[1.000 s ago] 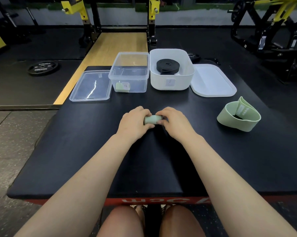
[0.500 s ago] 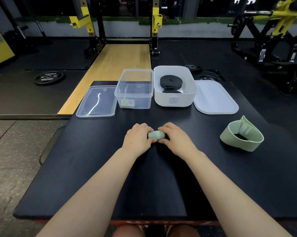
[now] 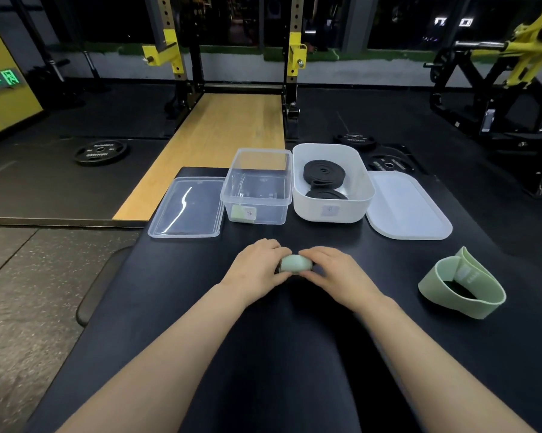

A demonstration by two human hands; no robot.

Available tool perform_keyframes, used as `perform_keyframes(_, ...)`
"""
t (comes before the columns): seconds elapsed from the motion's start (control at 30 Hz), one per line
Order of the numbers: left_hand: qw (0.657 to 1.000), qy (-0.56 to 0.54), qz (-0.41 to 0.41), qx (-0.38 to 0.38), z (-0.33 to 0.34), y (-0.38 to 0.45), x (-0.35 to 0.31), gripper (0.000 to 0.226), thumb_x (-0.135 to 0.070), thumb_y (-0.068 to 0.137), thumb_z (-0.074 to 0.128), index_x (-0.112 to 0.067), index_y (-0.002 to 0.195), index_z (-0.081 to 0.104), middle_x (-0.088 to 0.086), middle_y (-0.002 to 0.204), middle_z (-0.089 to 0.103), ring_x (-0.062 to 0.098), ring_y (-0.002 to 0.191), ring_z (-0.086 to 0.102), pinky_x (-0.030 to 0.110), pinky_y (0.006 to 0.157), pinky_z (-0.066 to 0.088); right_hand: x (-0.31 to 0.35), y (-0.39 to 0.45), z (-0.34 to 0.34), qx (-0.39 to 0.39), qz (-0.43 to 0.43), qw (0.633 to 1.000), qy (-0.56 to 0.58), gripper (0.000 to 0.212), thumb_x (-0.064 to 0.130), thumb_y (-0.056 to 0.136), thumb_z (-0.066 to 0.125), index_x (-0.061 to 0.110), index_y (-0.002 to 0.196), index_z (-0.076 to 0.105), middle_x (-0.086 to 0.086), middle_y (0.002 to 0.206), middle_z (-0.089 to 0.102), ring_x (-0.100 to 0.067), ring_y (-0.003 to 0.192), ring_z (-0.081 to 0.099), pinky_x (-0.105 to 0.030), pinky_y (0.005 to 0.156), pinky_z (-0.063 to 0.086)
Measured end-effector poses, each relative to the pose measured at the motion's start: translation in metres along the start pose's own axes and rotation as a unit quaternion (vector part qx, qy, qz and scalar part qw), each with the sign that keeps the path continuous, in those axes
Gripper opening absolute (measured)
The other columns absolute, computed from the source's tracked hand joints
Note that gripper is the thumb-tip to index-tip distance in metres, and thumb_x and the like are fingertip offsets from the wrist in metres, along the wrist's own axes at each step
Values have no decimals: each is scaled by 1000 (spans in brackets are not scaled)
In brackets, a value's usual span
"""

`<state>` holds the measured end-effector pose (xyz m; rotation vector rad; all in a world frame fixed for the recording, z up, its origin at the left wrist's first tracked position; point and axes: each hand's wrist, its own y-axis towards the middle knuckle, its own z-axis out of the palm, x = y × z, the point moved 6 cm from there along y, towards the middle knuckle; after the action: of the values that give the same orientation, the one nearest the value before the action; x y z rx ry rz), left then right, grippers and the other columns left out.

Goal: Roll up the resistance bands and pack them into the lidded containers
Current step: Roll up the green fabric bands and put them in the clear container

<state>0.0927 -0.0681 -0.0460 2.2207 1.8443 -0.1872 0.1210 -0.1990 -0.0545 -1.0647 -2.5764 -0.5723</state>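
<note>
A gym floor surrounds the black table (image 3: 263,354), where the left hand (image 3: 257,268) and right hand (image 3: 335,273) curl their fingers round a small green roll (image 3: 295,264), likely to stop it unwinding. Ahead, the clear box (image 3: 257,185) and white box (image 3: 332,182) stand open, lids aside, path unobstructed; a loose green band (image 3: 463,284) waits near the right edge

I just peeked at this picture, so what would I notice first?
First, the two hands, left hand and right hand, gripping a small green roll mid-table. Behind them stand a clear tub and a white tub holding black bands. A loose green band lies at the right.
</note>
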Motion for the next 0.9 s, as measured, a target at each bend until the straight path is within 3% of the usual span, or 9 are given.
perform_keyframes(0.17,999,-5,34,-42,-40,21,17,34,-34,87,60,-18,117,59,1,105,60,19,100,53,34,85,43,8,38,-22,-34,-30,999,-2,39,25,88,65,14,125,58,0,119,63,-17,107,57,-25,94,42)
perform_keyframes(0.3,998,-15,34,-51,-68,48,36,30,-35,88,59,-19,114,62,-2,102,60,15,99,52,27,81,40,13,79,-43,-29,-58,998,-27,36,23,90,62,15,125,57,0,115,63,-18,105,55,-26,89,41)
perform_keyframes(0.43,996,-64,9,-60,-84,79,57,40,-31,86,65,-19,124,57,-2,108,61,12,101,53,22,85,39,11,120,-53,-11,-51,995,-80,24,24,91,58,15,113,60,1,95,60,-19,92,55,-25,72,35)
perform_keyframes(0.57,995,-98,-24,-13,-84,111,83,27,-23,85,66,-18,111,63,-3,102,64,10,96,55,18,79,37,-1,157,-45,22,-38,993,-107,17,26,89,58,20,104,59,5,92,60,-18,89,56,-33,74,44)
perform_keyframes(0.77,995,-30,-55,81,-59,153,107,26,-24,81,70,-13,103,62,2,99,65,18,96,60,35,86,50,-19,203,-18,92,-25,971,-219,26,31,84,60,22,108,56,7,90,58,-18,91,56,-29,86,33)
perform_keyframes(0.9,991,-19,-45,122,-44,164,113,28,-25,79,71,-14,102,61,0,96,63,18,94,60,34,85,50,-33,219,-2,176,19,961,-211,30,35,80,64,24,107,57,4,98,62,-22,97,51,-33,90,40)
